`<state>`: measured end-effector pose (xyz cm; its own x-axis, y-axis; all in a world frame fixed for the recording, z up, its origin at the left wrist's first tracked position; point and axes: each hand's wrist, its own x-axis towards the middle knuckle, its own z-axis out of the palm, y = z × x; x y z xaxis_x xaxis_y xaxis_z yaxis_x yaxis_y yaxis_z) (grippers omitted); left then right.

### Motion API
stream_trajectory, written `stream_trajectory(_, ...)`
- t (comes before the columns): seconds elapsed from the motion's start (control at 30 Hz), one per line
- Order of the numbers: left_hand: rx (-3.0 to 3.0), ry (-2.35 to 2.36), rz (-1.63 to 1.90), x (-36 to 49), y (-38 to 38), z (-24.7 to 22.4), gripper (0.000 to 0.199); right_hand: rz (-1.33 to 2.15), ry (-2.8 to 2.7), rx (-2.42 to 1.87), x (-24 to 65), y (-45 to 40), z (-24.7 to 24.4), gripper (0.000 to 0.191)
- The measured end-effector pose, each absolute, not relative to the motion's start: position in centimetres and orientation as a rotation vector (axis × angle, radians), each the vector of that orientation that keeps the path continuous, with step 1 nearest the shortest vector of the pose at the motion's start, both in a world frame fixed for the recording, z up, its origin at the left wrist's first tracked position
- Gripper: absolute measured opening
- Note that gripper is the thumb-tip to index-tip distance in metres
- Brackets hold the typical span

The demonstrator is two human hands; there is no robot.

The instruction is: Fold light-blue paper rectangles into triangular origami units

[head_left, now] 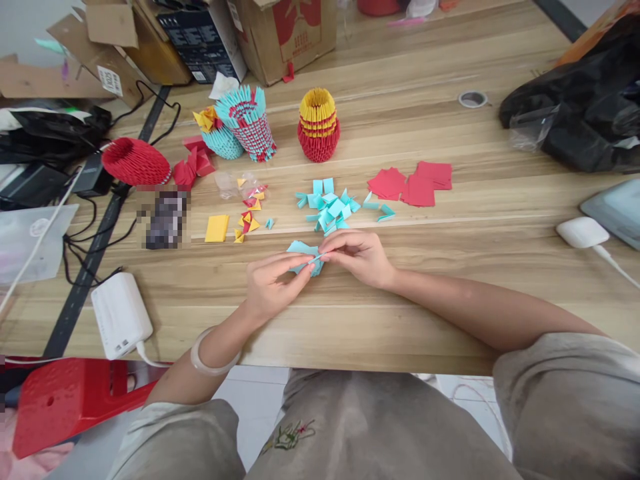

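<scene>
Left hand [270,290]: forearm rises inward from the near left, a pale bangle [201,366] around it; thumb and index fingertips pinch the left part of a light-blue paper strip [316,259]. Right hand [360,259]: forearm comes in from the right, inclined away from the body toward the wrist; thumb and forefinger pinch the strip's right end, with the other fingers bent. The two sets of fingertips are close together.

Reference point: the heap of folded blue pieces [330,208]. The strip is held on the heap's near side. Its long axis runs mainly left to right, the right end slightly farther from the body. Fold detail is too small to tell. Blue sheets [300,247] lie near side and left of the heap; red sheets [420,185] right of it; a yellow paper stack [217,228] left. Beyond it, a red-and-yellow vase [319,127] stands upright.
</scene>
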<state>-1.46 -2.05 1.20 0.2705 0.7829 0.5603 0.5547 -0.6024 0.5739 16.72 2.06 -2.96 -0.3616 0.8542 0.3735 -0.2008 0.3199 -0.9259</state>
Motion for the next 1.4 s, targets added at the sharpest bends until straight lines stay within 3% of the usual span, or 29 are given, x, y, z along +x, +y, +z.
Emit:
stream_trajectory(0.2, 2.264, 1.194, 1.270, -1.4, -2.0, 1.3, 0.008, 1.249, -1.531, -0.585, 16.7, 2.1, -2.9, 0.014)
stream_trajectory(0.53, 2.162, 1.302, 1.193, -1.9, -1.8, 1.5, 0.005, 1.343, -1.556, -0.704, 17.0, 1.7, -2.2, 0.027)
stream_trajectory(0.67, 2.148, 1.459, 1.057, -3.3, -0.7, 2.0, 0.020, 1.349, -1.287, -0.840, 17.0, 2.9, -2.2, 0.033)
stream_trajectory(0.8, 2.272, 1.374, 0.629, -4.7, 0.3, 2.0, 0.047, 1.286, -1.030, -1.053, 17.3, 4.5, -2.4, 0.046)
stream_trajectory(0.87, 2.292, 1.357, 0.501, -4.9, 0.5, 1.8, 0.051, 1.255, -0.978, -1.075, 17.4, 4.8, -2.6, 0.051)
stream_trajectory(1.4, 2.293, 1.385, 0.345, -4.9, -0.1, 2.4, 0.023, 1.224, -1.073, -1.041, 17.2, 4.2, -2.5, 0.051)
